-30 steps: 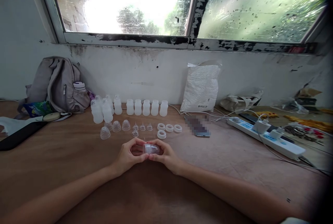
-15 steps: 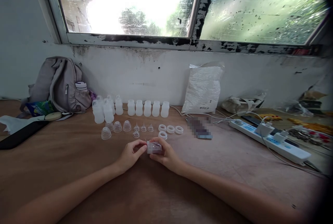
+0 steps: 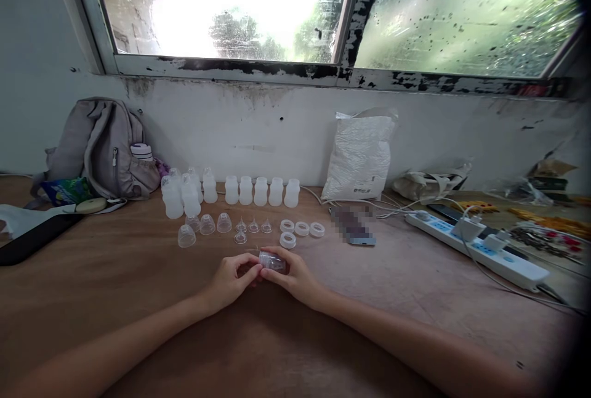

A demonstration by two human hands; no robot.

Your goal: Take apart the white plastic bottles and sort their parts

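My right hand (image 3: 299, 279) is wrapped round a clear dome-shaped baby bottle cap (image 3: 272, 261), which lies on its side above the table. At the cap's left end, the closed fingertips of my left hand (image 3: 232, 281) press against its rim. Whether a ring or nipple sits inside the cap is too small to tell. Just beyond my hands are several clear nipples (image 3: 253, 225) and several white ring collars (image 3: 301, 229). To their left stand several more clear caps (image 3: 207, 224).
Along the wall stand several open frosted bottles (image 3: 261, 191) and, left of them, several capped bottles (image 3: 191, 196). A grey backpack (image 3: 99, 151) leans at the left. A white plastic bag (image 3: 360, 154), a phone (image 3: 353, 225) and a power strip (image 3: 480, 253) with cables are to the right.
My right thumb has shifted toward the cap's left end, and the cap is tilted slightly differently. My left fingers have moved in closer against its rim. The other parts stay put.
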